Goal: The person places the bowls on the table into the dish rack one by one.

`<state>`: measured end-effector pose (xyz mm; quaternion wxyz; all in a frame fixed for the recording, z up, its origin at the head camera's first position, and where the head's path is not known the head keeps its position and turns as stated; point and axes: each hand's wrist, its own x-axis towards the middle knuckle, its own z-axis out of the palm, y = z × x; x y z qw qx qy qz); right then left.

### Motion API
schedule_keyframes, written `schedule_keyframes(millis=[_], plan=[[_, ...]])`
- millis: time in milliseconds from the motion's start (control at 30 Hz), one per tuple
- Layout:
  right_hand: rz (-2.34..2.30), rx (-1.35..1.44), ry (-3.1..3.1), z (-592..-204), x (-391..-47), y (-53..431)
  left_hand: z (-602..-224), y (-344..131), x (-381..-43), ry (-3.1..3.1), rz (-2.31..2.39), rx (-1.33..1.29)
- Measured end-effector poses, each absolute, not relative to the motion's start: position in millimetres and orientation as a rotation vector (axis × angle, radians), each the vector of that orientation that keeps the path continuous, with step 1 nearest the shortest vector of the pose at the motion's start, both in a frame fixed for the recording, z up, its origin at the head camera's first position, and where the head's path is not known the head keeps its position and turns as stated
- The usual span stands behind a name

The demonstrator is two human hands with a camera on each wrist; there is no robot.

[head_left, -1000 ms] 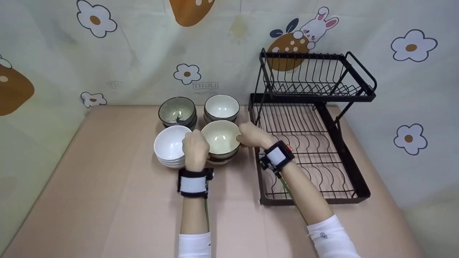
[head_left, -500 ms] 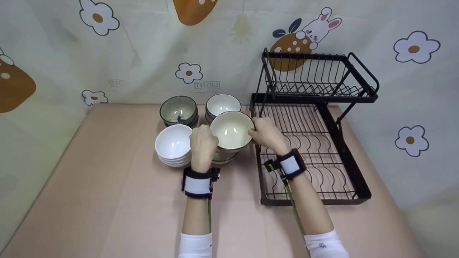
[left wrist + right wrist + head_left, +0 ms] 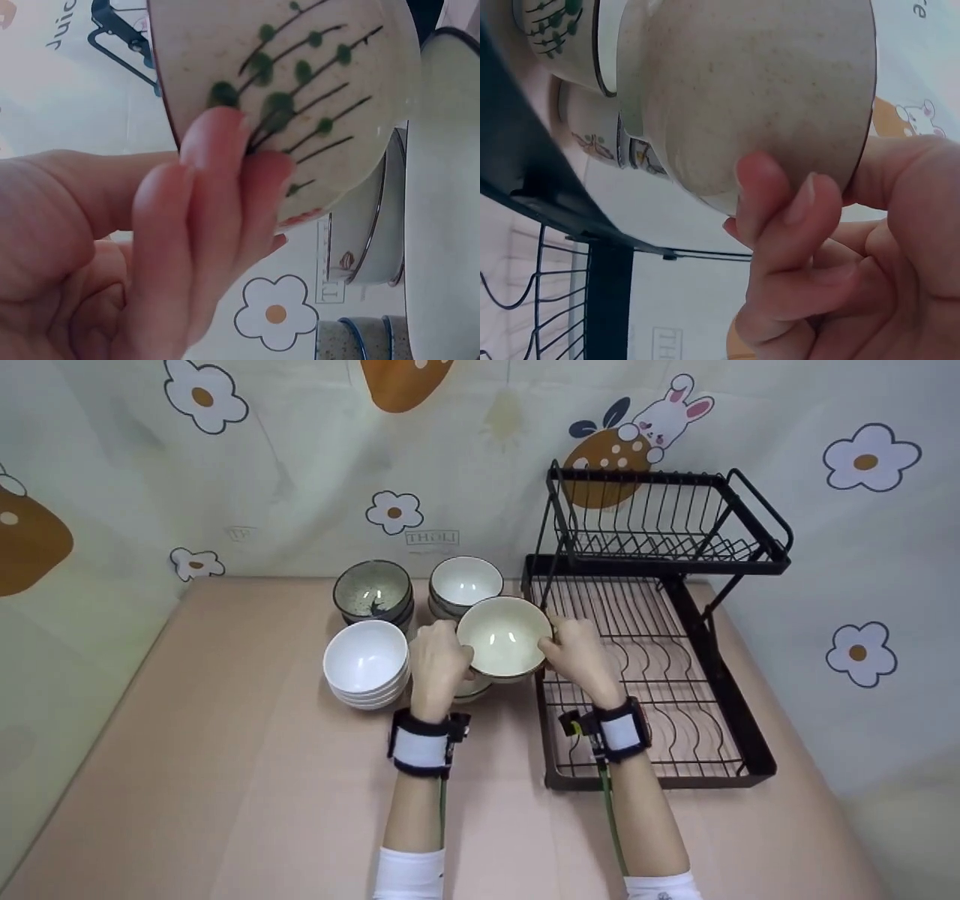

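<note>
A cream bowl (image 3: 504, 639) with a dark rim is held up between the two hands in the head view. The left hand (image 3: 439, 666) pinches its left rim, thumb inside and fingers on the outer wall. Opposite, the right hand (image 3: 580, 661) grips the right rim in the same way. Green dots on dark stems decorate the bowl's outer wall (image 3: 300, 82) in the left wrist view. Another cream bowl (image 3: 471, 688) stays on the table below, partly hidden by the left hand and the raised bowl.
A stack of white bowls (image 3: 365, 660) stands left of the left hand. Behind are grey-green bowls (image 3: 373, 589) and white bowls with dark rims (image 3: 466, 580). A black two-tier dish rack (image 3: 750, 720) stands at the right, its near-left edge close to the right hand.
Both hands have lifted the top cream bowl off its stack and carried it to the right, towards the rack. The other bowl stacks have not moved.
</note>
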<state>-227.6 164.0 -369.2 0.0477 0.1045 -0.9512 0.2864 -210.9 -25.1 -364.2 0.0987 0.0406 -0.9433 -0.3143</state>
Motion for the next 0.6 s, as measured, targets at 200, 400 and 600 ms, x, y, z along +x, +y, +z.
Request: schedule_keyframes(millis=[200,400,600], plan=[[0.883,0.265,-2.879,-378.1,-225.0,173.7,-365.7,-15.6,-213.4,-2.888,-0.907,0.141],[1.052,0.261,-2.812,-377.4,-224.2,180.1,-368.4,-10.7,-214.2,-2.892,-0.885,0.159],[1.095,0.233,-2.809,-373.3,-223.4,192.0,-373.7,-3.0,-215.7,-2.815,-1.115,0.069]])
